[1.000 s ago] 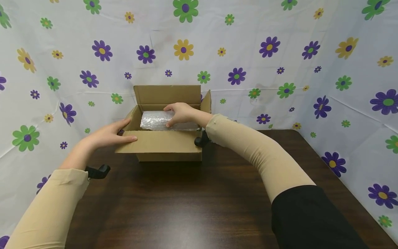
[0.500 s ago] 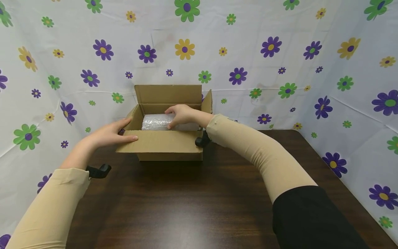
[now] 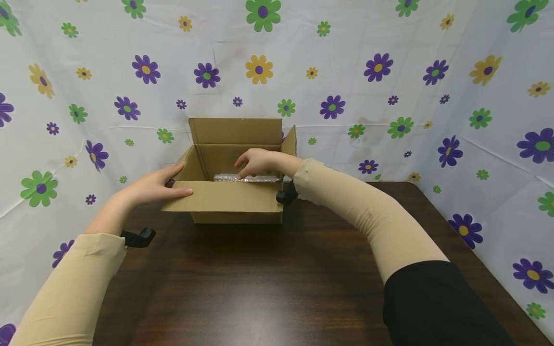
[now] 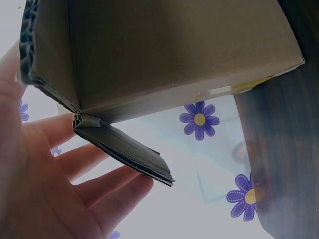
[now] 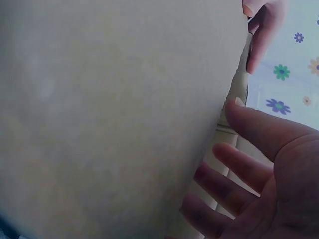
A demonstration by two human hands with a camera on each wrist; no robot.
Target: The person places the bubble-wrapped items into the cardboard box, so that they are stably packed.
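An open cardboard box (image 3: 235, 198) stands on the table with its flaps spread. My left hand (image 3: 152, 185) holds its left front corner, thumb lying on the front flap; in the left wrist view the fingers (image 4: 112, 186) reach behind the side flap (image 4: 127, 149). Inside the box lies a bubble-wrapped package (image 3: 225, 177), mostly hidden by the front flap. Just over it is my right hand (image 3: 263, 162), fingers loosely bent; whether the fingertips touch the wrap is unclear. The right wrist view shows that hand (image 5: 279, 179) with fingers apart beside the large, close front flap (image 5: 114, 114).
The dark wooden table (image 3: 259, 283) stretches in front of the box and to its right. A white cloth with printed flowers (image 3: 329, 53) hangs close behind and along both sides. Black wrist mounts (image 3: 139, 238) stick out under the wrists.
The bubble-wrapped package has sunk deeper into the box, leaving only a strip of it visible. My right hand has come off it and shifted slightly right. The left hand stays on the corner.
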